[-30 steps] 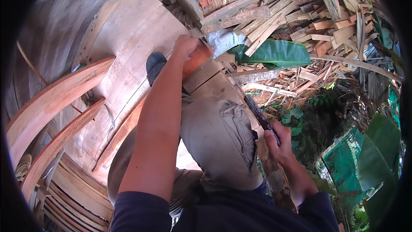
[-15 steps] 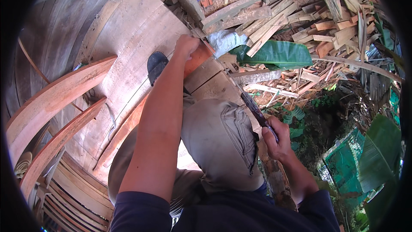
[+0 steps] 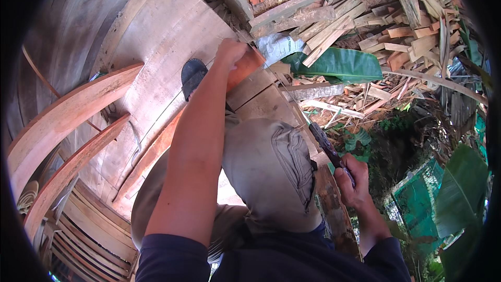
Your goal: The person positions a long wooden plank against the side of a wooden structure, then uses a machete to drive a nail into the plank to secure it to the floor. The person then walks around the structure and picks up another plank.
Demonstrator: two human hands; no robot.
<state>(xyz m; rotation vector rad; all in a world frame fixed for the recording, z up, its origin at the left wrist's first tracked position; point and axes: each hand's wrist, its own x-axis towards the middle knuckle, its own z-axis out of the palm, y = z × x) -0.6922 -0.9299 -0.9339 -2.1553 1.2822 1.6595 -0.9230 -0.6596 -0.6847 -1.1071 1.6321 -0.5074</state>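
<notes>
One reddish board (image 3: 246, 73) lies on the planks (image 3: 162, 36), under your left hand (image 3: 232, 53). That hand's fingers bend down at the board's far side; whether they clamp it or only press, you cannot tell. Your right hand (image 3: 353, 180), well to the right of the board and nearer you, has its fingers wrapped round a dark tool (image 3: 326, 146). It points up toward the board; whether any part touches, you cannot tell. Your knee (image 3: 258, 138) is just on the board's near side, a sandal (image 3: 193, 75) left of it, a pale sack (image 3: 279, 48) and a green leaf (image 3: 344, 66) to its right.

If your left hand bears down too lightly, the board could slide or twist. A slip of the tool toward the board would put your left fingers or knee at risk. A loose right grip could drop the tool right of the board, off the planks.
</notes>
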